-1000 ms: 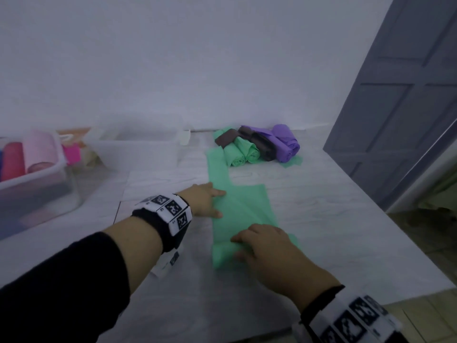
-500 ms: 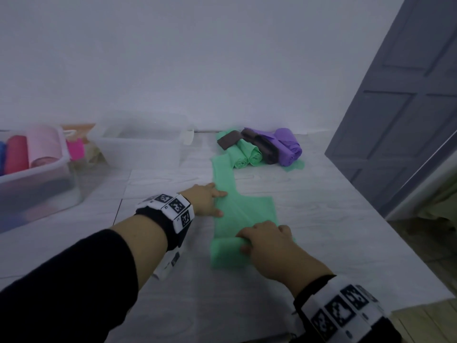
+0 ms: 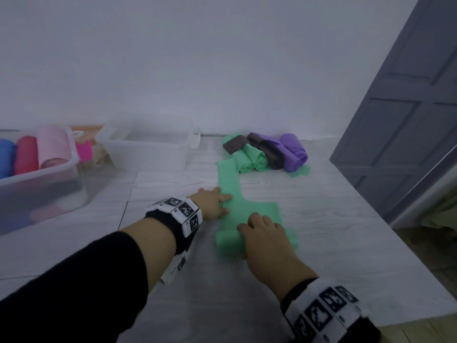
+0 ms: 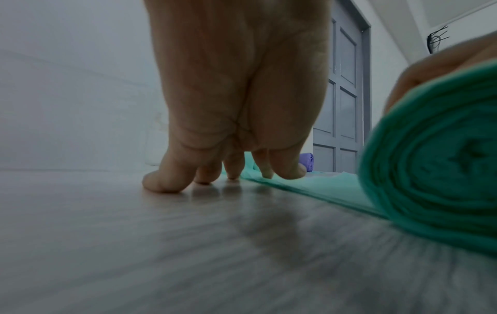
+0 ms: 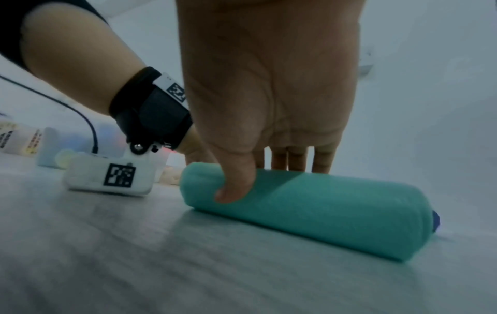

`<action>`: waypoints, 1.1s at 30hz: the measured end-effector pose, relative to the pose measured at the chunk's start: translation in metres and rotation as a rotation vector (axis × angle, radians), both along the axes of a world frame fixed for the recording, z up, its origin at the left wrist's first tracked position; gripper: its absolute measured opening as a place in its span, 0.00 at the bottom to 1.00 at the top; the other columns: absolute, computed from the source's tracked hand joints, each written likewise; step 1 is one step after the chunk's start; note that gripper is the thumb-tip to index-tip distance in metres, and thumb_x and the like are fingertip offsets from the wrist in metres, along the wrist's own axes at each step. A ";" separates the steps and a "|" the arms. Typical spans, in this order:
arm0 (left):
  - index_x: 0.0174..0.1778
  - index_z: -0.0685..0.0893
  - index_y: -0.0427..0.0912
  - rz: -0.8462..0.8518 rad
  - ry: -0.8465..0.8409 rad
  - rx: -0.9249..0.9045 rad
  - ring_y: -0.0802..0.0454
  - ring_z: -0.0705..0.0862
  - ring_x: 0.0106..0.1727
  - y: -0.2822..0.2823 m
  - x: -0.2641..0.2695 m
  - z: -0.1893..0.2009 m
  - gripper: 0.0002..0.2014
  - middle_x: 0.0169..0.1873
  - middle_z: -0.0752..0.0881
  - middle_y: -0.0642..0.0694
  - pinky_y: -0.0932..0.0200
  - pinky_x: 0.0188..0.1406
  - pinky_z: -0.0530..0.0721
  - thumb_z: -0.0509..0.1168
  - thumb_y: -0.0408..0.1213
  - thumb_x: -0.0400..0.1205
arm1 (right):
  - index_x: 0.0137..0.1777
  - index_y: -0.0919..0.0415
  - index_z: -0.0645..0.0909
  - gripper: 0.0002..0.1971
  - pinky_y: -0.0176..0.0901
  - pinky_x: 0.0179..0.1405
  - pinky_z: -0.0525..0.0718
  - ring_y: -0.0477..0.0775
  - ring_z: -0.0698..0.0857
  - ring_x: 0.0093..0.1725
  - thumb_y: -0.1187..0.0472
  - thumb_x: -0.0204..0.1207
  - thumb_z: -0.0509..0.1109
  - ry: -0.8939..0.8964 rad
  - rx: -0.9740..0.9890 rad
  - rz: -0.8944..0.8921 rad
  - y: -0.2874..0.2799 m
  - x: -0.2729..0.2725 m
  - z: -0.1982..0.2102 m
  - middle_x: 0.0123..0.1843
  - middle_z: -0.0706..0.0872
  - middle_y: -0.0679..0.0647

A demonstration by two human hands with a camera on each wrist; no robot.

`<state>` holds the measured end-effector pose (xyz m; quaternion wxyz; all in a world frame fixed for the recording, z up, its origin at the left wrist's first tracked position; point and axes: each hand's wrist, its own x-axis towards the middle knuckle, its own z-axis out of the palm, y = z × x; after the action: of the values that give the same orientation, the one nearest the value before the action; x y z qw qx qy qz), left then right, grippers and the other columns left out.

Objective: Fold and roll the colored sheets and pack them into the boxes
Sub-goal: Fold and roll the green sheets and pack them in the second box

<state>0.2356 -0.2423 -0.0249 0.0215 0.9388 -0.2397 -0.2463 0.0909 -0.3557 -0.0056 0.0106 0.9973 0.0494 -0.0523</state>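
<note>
My right hand (image 3: 265, 240) curls over the green roll (image 5: 304, 209), left hand (image 3: 214, 203) flat at ten o'clock pinning the green sheet (image 3: 231, 179); uneven pressure could skew or loosen it.

— What is behind the hands?
— A plain white wall (image 3: 197, 58), far past them.
— And under them?
— A pale grey table top with wavy wood lines (image 3: 321, 214).
— What is off to the right side?
— A tall grey-blue panelled door (image 3: 408, 125) and some light brown floor (image 3: 440, 328). The light is dim.
</note>
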 end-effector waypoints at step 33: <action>0.81 0.57 0.61 0.147 0.044 -0.158 0.38 0.55 0.82 0.005 0.008 -0.007 0.43 0.82 0.45 0.37 0.48 0.77 0.61 0.72 0.57 0.73 | 0.62 0.61 0.74 0.14 0.47 0.57 0.73 0.58 0.76 0.61 0.68 0.76 0.62 0.064 0.042 -0.063 0.014 0.000 0.023 0.61 0.78 0.58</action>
<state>0.2435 -0.2378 -0.0321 0.1186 0.9437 -0.1883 -0.2449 0.0913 -0.3420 0.0177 -0.0138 0.9962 0.0197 -0.0832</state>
